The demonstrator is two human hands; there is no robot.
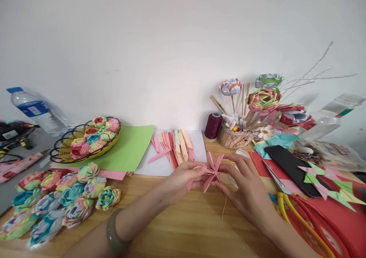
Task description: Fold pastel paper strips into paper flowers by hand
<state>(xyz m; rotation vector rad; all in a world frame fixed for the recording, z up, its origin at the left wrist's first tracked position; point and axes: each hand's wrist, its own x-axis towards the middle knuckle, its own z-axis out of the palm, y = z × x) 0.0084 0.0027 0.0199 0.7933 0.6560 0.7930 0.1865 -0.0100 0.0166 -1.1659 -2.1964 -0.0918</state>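
Between my two hands, above the wooden table, is a pink folded-paper flower with narrow petals spread out like a star. My left hand pinches its left side between thumb and fingers. On the other side, my right hand has its fingers bent around the right petals, with fingertips touching the paper. A thin pale thread hangs below the flower and lies over the table. Just behind the hands, folded paper strips in pink, red, cream and green rest on a white sheet.
At left, several paper flowers lie near a yellow basket of more flowers on green paper. Behind my right hand stand a maroon thread spool and a pot of paper flowers. Scissors and a black phone lie right.
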